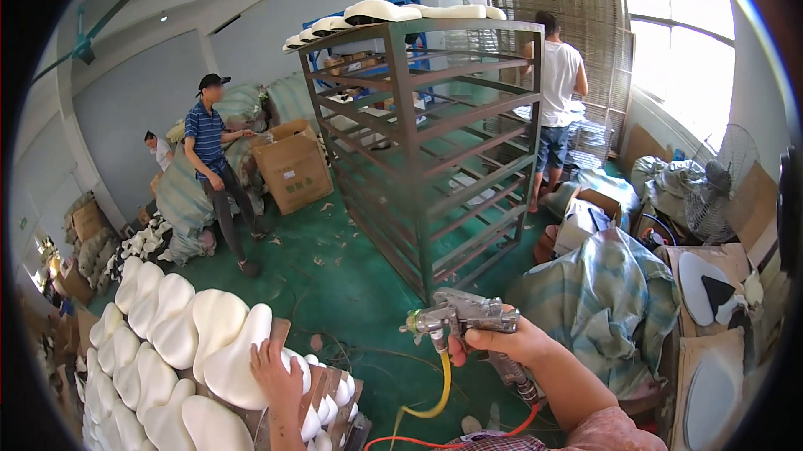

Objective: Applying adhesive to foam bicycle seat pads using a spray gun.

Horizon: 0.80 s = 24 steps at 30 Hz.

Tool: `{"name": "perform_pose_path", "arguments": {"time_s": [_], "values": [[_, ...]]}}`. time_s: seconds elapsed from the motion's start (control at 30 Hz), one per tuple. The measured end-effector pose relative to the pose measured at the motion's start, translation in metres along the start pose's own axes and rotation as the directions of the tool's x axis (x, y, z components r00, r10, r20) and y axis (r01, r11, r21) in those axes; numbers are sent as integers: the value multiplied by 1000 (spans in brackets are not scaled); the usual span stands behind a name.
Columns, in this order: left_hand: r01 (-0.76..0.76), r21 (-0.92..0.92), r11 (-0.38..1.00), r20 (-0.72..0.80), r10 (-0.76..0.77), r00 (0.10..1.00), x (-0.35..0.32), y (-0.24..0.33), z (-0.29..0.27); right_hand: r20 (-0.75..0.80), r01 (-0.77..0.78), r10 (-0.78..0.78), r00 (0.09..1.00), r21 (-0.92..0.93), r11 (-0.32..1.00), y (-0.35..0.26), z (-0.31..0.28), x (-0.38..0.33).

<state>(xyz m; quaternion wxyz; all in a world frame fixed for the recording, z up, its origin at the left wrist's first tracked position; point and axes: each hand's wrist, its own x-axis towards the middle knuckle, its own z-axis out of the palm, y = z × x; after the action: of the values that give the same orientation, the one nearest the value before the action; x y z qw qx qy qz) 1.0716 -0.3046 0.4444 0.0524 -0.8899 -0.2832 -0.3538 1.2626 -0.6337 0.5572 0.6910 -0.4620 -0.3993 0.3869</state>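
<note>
My right hand [517, 342] is closed around the grip of a metal spray gun [458, 314], whose nozzle points left. A yellow hose [442, 384] and a red hose [519, 424] run down from the gun. At lower left, my left hand [278, 374] lies with its fingers spread on the edge of a white saddle-shaped foam pad [238, 361]. Several more such white pads [171, 317] are set in rows beside and under it, and brown board shows between some of them.
A brown metal rack [410, 158] with white pads [381, 11] on top stands ahead. A person in a striped shirt [205, 133] is beside a cardboard box [293, 168]; another in a white top [556, 74] faces away. Striped sacks [598, 309] and a fan [718, 179] are at right.
</note>
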Motion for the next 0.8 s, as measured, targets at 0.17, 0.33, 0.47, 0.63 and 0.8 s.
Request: {"name": "perform_pose_path", "arguments": {"time_s": [0.17, 0.33, 0.47, 0.63, 0.8], "values": [[123, 355, 927, 205, -206, 957, 7, -12, 16, -119, 139, -138, 983, -3, 990, -13, -52, 16], [189, 442, 877, 214, -307, 927, 4, -33, 10, -345, 71, -61, 937, 17, 997, -6, -86, -1], [189, 450, 873, 166, -290, 943, -11, -27, -5, -273, 33, -28, 962, 14, 999, 4, -94, 0], [189, 111, 976, 8, -191, 982, -23, 16, -20, -177, -23, 33, 984, 58, 998, 10, -99, -3], [568, -794, 216, 536, -192, 822, -51, 130, 17, 163, 85, -111, 980, 160, 983, 21, -91, 37]]}}
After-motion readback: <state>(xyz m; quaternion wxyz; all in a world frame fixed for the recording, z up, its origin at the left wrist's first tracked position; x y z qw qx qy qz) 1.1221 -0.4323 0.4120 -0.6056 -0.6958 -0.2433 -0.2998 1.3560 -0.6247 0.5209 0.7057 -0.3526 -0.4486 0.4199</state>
